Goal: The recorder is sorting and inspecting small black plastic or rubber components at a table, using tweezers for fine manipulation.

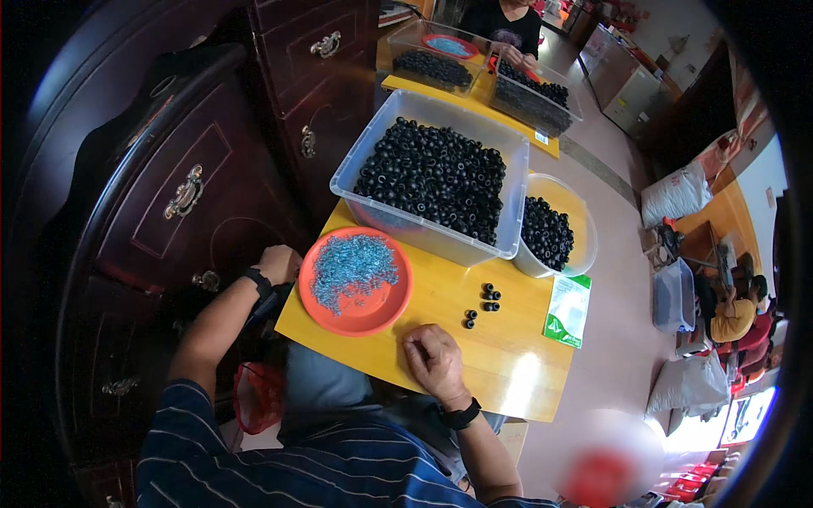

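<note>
My right hand [434, 360] rests on the yellow table [508, 356] with its fingers curled, just below several loose black rings [481, 305]; whether it pinches something I cannot tell. My left hand [278, 263] is closed at the table's left edge, beside an orange plate [385, 311] heaped with small blue metal pieces [353, 265]. Past the plate stands a big clear bin [511, 222] full of black rings, and a round clear tub [586, 245] of the same rings sits to its right.
Dark wooden drawers [186, 195] stand close on the left. A green and white packet [567, 310] lies at the table's right edge. Another person [508, 25] sits at a far table with more bins [533, 97]. Sacks [677, 195] and people are at the right.
</note>
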The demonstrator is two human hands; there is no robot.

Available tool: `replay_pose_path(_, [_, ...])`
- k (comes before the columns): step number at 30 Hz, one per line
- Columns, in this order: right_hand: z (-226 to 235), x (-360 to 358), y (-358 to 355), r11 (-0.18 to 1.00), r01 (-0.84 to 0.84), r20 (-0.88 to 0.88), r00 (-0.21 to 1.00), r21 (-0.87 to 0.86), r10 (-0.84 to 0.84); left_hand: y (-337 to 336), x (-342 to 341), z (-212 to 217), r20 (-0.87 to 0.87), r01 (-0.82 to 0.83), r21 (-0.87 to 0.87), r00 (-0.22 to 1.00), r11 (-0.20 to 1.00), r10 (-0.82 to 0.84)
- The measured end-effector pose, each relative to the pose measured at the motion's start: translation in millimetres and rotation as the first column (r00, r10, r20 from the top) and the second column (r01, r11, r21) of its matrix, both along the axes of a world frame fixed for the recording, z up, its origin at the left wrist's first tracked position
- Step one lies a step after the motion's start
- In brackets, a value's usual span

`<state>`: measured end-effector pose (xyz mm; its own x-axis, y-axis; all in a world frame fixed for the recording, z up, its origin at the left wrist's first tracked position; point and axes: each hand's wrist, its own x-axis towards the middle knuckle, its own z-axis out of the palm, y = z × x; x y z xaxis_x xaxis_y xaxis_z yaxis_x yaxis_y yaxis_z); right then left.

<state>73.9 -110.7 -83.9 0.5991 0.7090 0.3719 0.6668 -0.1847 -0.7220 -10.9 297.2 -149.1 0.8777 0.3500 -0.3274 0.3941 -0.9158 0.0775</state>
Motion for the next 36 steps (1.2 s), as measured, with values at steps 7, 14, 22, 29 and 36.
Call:
replay_pose_path(7, [3,0,-1,1.000,0.008,-0.042,0.999,-0.016,-0.008,9,5,-30,0.063,-0.037,-0.090,0.997,0.995,0.043])
replay_pose_path(14, [5,-1,3,1.000,0.000,-0.031,1.000,0.007,0.000,17,18,-78,0.152,-0.044,-0.095,0.987,0.995,0.058])
replay_pose_path(22, [3,1,0,1.000,-0.007,-0.055,0.998,0.004,0.007,10,10,-6,0.021,-0.060,-0.242,0.998,0.968,0.067])
replay_pose_path(29, [2,1,0,1.000,-0.005,-0.043,0.999,-0.001,0.005,6,6,-13,0.069,-0.090,-0.258,0.991,0.962,0.111])
replay_pose_path(36, [2,1,-3,1.000,0.000,-0.070,0.998,-0.015,-0.001,19,-5,-56,0.088,-0.227,-0.329,0.959,0.917,0.269])
